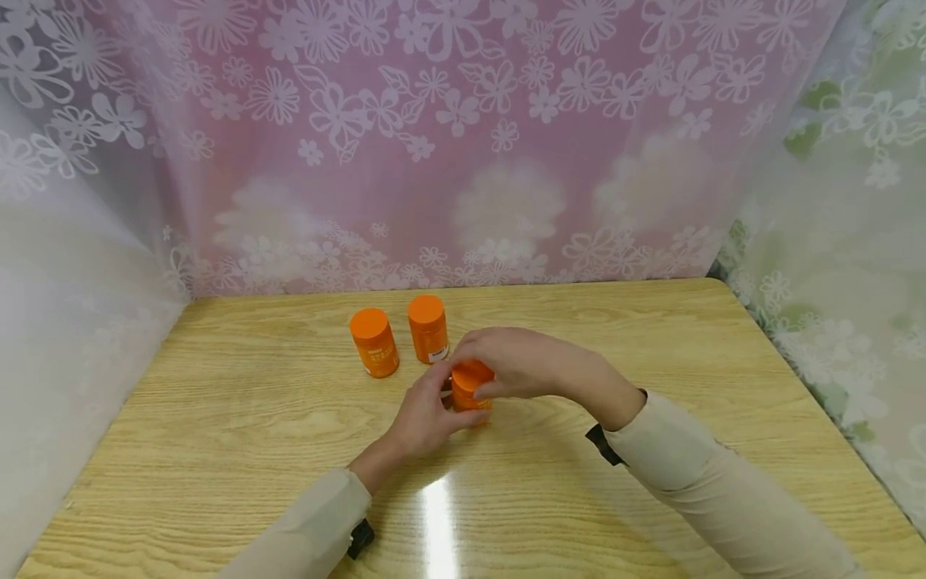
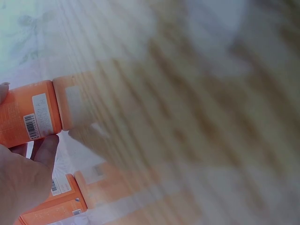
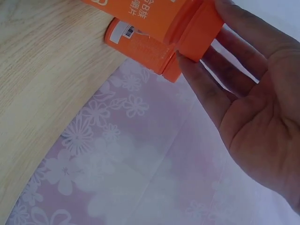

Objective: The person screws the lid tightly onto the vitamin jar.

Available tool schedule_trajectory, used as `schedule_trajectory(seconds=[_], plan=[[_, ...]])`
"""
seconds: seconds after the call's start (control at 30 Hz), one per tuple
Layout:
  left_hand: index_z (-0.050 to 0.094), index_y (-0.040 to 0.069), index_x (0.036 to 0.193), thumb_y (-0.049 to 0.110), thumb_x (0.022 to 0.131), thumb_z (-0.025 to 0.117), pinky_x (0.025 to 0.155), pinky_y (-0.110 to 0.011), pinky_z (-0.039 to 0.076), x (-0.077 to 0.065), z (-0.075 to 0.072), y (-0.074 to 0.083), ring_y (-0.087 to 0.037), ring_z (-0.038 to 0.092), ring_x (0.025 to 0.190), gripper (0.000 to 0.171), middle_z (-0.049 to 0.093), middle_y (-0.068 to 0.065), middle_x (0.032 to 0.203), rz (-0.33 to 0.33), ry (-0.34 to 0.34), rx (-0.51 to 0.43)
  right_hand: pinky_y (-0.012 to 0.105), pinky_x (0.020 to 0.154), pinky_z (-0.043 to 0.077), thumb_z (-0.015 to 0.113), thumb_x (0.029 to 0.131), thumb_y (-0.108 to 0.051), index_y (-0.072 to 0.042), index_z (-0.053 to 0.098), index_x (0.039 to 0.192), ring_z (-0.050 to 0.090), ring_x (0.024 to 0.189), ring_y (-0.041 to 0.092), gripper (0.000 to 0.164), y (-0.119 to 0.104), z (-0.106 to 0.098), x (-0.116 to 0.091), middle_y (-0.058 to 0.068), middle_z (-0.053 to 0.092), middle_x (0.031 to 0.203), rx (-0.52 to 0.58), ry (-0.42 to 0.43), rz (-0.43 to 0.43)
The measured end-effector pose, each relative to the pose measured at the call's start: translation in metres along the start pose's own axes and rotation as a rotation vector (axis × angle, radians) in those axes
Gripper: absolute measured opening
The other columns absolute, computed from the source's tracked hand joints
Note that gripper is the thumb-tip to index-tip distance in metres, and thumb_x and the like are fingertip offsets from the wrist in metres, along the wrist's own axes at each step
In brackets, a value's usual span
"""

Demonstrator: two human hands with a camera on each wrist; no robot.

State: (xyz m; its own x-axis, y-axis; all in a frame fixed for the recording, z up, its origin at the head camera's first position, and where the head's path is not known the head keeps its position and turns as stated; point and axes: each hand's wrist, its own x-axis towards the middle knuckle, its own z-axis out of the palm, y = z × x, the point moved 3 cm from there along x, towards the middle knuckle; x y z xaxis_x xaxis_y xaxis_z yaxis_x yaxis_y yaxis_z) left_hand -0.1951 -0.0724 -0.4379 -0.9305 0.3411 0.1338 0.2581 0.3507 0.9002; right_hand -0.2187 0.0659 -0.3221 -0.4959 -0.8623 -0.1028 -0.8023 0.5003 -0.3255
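Observation:
An orange bottle (image 1: pixel 470 392) with an orange screw lid (image 3: pixel 201 32) stands upright on the table. My left hand (image 1: pixel 423 414) holds its body low down, thumb on the near side and fingers round the left. From above and the right, my right hand (image 1: pixel 517 363) grips the lid between thumb and fingers. In the left wrist view the held bottle (image 2: pixel 30 112) shows a white label with a barcode. Two more lidded orange bottles stand behind: one at the left (image 1: pixel 374 344) and another (image 1: pixel 428 331) just beyond my left fingertips.
The wooden table (image 1: pixel 231 434) reaches a pink floral curtain (image 1: pixel 405 161) at the back. Pale curtains hang at the left (image 1: pixel 79 322) and right (image 1: pixel 839 305). A bright light reflection lies on the tabletop in front of the hands.

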Motion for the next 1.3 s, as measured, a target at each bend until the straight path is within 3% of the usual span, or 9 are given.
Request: schedule_trajectory(seconds=[0.4,0.5,0.6,0.73,0.87,0.97,1.07,1.2,1.3], plan=[[0.059,0.016,0.12,0.021,0.077,0.082,0.088,-0.032,0.05,0.002,-0.002,0.001,-0.013,0.058,0.1,0.05,0.059,0.005,0.111,-0.011,0.016,-0.062,0.027,0.059,0.044,0.073,0.083,-0.037,-0.011,0.06,0.095,0.05,0.067,0.014,0.032,-0.013,0.003,0.007,-0.002,0.052,0.081,-0.138,0.072,0.295],[0.059,0.017,0.12,0.022,0.077,0.082,0.085,-0.032,0.051,0.001,-0.002,-0.001,-0.014,0.058,0.097,0.049,0.059,0.005,0.11,-0.011,0.021,-0.045,0.028,0.054,0.044,0.069,0.084,-0.046,-0.011,0.057,0.095,0.052,0.065,0.015,0.038,-0.015,0.005,0.008,-0.001,0.052,0.08,-0.19,0.073,0.357],[0.06,0.019,0.118,0.026,0.077,0.082,0.08,-0.031,0.051,0.001,-0.002,-0.001,-0.012,0.056,0.092,0.047,0.059,0.008,0.108,-0.005,0.021,0.006,0.033,0.062,0.05,0.061,0.085,-0.059,-0.012,0.059,0.11,0.058,0.08,0.02,0.053,-0.015,0.005,0.006,0.002,0.06,0.097,-0.236,0.073,0.388],[0.059,0.02,0.119,0.029,0.077,0.081,0.08,-0.029,0.051,0.001,-0.001,-0.002,-0.01,0.057,0.092,0.048,0.06,0.008,0.108,-0.003,0.003,0.012,0.045,0.084,0.05,0.057,0.088,-0.059,-0.022,0.054,0.133,0.052,0.116,0.027,0.058,-0.014,-0.002,0.004,0.003,0.051,0.135,-0.216,0.045,0.312],[0.055,0.017,0.125,0.025,0.078,0.081,0.088,-0.029,0.05,0.001,0.0,-0.003,-0.01,0.059,0.103,0.054,0.059,0.006,0.116,-0.026,-0.004,-0.041,0.047,0.096,0.043,0.069,0.089,-0.027,-0.024,0.056,0.133,0.041,0.129,0.03,0.046,-0.014,-0.01,0.004,0.005,0.041,0.146,-0.13,-0.038,0.137],[0.054,0.013,0.127,0.019,0.078,0.081,0.088,-0.031,0.05,-0.001,0.0,0.001,-0.013,0.059,0.106,0.056,0.058,0.001,0.119,-0.024,0.004,-0.061,0.042,0.1,0.041,0.07,0.086,-0.007,-0.02,0.063,0.124,0.044,0.127,0.026,0.041,-0.016,-0.011,0.006,0.002,0.048,0.14,-0.066,-0.128,0.034],[0.055,0.007,0.124,0.011,0.078,0.08,0.087,-0.033,0.051,-0.005,-0.002,0.015,-0.018,0.06,0.106,0.052,0.058,-0.004,0.118,-0.008,0.013,-0.067,0.036,0.099,0.041,0.068,0.085,0.002,-0.02,0.068,0.113,0.049,0.121,0.02,0.036,-0.016,-0.01,0.007,-0.004,0.057,0.128,-0.038,-0.177,-0.003],[0.056,0.003,0.121,0.006,0.079,0.078,0.087,-0.035,0.051,-0.009,-0.006,0.034,-0.02,0.06,0.104,0.048,0.058,-0.007,0.115,0.002,0.015,-0.073,0.035,0.095,0.043,0.07,0.083,0.002,-0.022,0.069,0.112,0.053,0.114,0.017,0.038,-0.016,-0.008,0.009,-0.007,0.061,0.12,-0.054,-0.149,0.001],[0.055,0.003,0.122,0.006,0.079,0.078,0.088,-0.036,0.051,-0.01,-0.008,0.038,-0.02,0.06,0.104,0.049,0.058,-0.007,0.115,0.0,0.013,-0.076,0.033,0.086,0.046,0.072,0.083,-0.001,-0.024,0.069,0.115,0.056,0.1,0.015,0.039,-0.015,-0.007,0.01,-0.008,0.064,0.108,-0.068,-0.115,0.017]])
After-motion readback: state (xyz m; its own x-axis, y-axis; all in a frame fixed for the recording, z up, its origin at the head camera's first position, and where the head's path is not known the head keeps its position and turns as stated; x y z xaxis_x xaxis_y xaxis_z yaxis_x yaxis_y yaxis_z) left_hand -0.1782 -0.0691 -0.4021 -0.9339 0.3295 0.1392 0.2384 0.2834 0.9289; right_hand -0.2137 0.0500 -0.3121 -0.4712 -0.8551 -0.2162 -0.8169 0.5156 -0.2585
